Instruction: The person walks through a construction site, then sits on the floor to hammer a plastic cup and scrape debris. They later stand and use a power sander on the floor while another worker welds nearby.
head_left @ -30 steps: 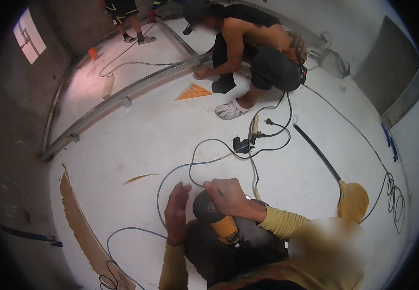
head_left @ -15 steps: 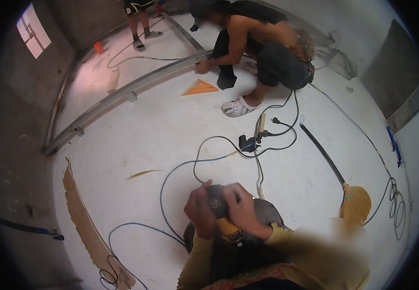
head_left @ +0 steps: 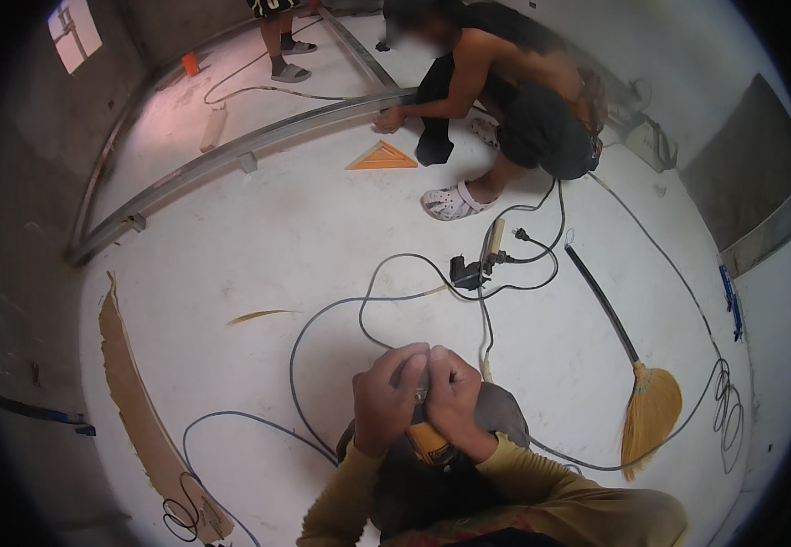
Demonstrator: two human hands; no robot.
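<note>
Both my hands are clasped around a yellow and black power tool (head_left: 428, 443) close under the camera. My left hand (head_left: 384, 399) wraps its top from the left. My right hand (head_left: 454, 394) covers it from the right, fingers curled against the left hand. Most of the tool is hidden by my hands; only its yellow lower body shows. My sleeves are yellow. A grey cable (head_left: 322, 319) loops across the white floor just beyond my hands.
A crouching person (head_left: 514, 109) touches a long metal track (head_left: 240, 150) on the floor, next to an orange triangle square (head_left: 382, 158). Another person's legs (head_left: 281, 41) stand at the top. A plug block (head_left: 468, 271), a broom (head_left: 637, 383) and a cardboard strip (head_left: 135, 392) lie around.
My left hand came in from the side and closed onto the tool beside my right hand. The view tilted, so the crouching person sits lower in the picture.
</note>
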